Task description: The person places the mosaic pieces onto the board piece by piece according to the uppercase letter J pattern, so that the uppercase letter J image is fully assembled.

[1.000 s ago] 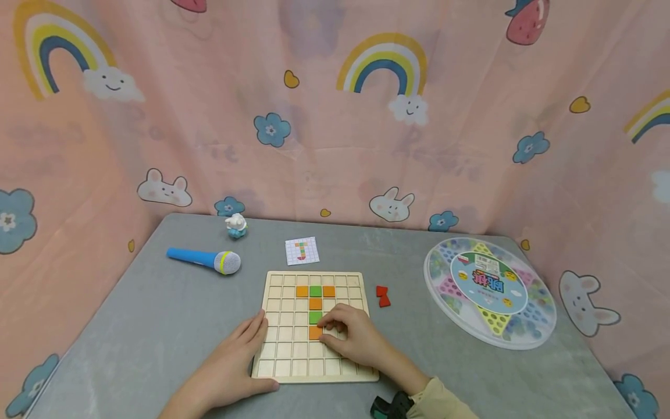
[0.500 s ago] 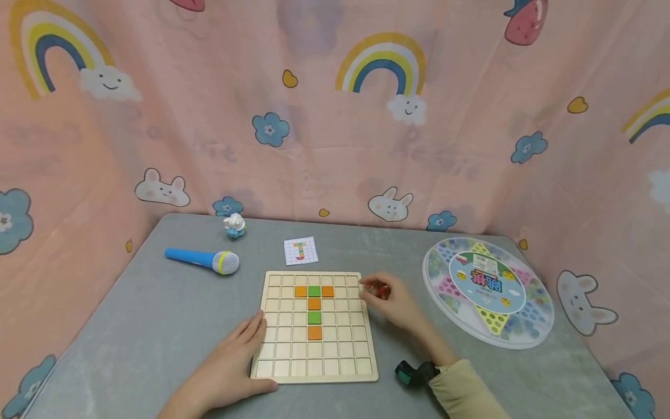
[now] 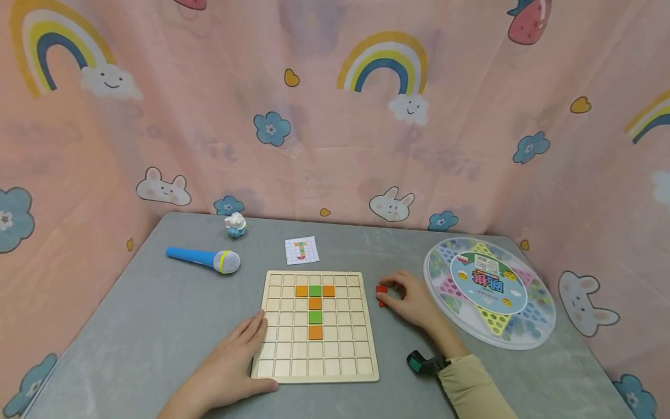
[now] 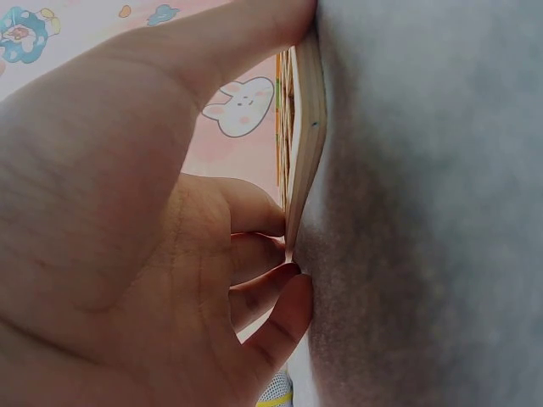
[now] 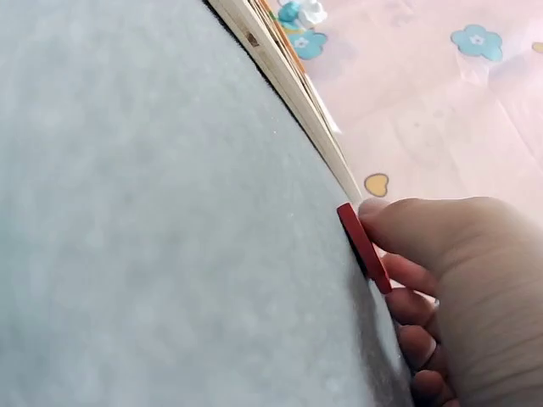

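A square wooden grid board (image 3: 285, 350) lies on the table, with orange tiles (image 3: 315, 332) and green tiles (image 3: 315, 317) set in a T shape. My left hand (image 3: 230, 364) rests at its near left corner, fingers along the left edge and thumb by the front edge. To the right of the board, my right hand (image 3: 410, 299) pinches a small red tile (image 5: 363, 246) between thumb and fingers, low over the table. Two red tiles lay here; the hand partly covers them now. Beyond the board, a gridded card (image 3: 302, 251) carries a coloured J-like pattern.
A blue toy microphone (image 3: 201, 259) and a small white-and-blue figurine (image 3: 236, 225) stand at the back left. A round, clear-rimmed game box (image 3: 489, 294) lies at the right, close to my right forearm. A patterned pink curtain (image 3: 324, 163) hangs behind the grey table (image 3: 131, 326).
My right hand has left the orange tile on the board and moved right to the red tiles, its fingers now at them. My left hand has stayed at the board's corner.
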The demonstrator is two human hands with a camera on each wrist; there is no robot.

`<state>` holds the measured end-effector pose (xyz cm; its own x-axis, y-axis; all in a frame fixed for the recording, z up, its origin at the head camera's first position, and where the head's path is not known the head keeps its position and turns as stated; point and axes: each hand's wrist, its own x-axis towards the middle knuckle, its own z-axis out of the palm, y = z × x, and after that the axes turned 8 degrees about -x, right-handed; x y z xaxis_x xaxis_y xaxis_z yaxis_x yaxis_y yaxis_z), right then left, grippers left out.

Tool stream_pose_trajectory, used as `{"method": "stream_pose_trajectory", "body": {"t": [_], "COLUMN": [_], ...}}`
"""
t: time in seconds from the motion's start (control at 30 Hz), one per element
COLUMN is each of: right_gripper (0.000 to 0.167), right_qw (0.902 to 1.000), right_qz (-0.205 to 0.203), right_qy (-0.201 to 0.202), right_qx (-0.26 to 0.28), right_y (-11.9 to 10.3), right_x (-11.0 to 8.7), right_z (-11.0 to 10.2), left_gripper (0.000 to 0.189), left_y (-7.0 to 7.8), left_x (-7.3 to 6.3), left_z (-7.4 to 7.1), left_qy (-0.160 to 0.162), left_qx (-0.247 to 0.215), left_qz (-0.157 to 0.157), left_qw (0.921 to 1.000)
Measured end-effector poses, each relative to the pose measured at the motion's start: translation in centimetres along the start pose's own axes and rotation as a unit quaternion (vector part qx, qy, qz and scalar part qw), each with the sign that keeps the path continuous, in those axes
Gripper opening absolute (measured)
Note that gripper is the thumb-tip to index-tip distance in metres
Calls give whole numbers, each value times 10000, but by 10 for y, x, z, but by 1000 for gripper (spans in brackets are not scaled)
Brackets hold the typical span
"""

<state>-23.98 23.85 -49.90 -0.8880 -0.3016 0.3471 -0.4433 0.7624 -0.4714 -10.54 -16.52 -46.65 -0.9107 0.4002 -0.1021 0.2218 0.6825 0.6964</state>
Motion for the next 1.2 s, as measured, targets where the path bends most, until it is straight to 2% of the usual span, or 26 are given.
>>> {"method": "stream_pose_trajectory", "body": {"t": [0.23, 0.47, 0.7, 0.93, 1.2], "right_gripper": [23, 21, 21, 19, 18], "right_qw": [9993, 9991, 9990, 9993, 9996], "right_qz": [-148, -111, -270, -112, -43], "right_qy": [189, 254, 231, 227, 214], "right_qx": [-294, -327, -256, -260, -204], "right_y": [-2, -2, -1, -2, -2], "right_x": [2, 3, 2, 1, 0], "right_z": [6, 7, 5, 5, 5], "left_gripper": [120, 120, 120, 120, 121], "left_y": [0, 0, 0, 1, 1], "left_x": [1, 1, 1, 1, -1], "left_z": [0, 0, -1, -1, -1], "left_qy": [63, 72, 43, -8, 2], "left_qx": [-16, 2, 61, 32, 103], "left_qz": [-35, -13, 73, -9, 89], "left_qw": [10000, 10000, 9999, 10000, 9999]}}
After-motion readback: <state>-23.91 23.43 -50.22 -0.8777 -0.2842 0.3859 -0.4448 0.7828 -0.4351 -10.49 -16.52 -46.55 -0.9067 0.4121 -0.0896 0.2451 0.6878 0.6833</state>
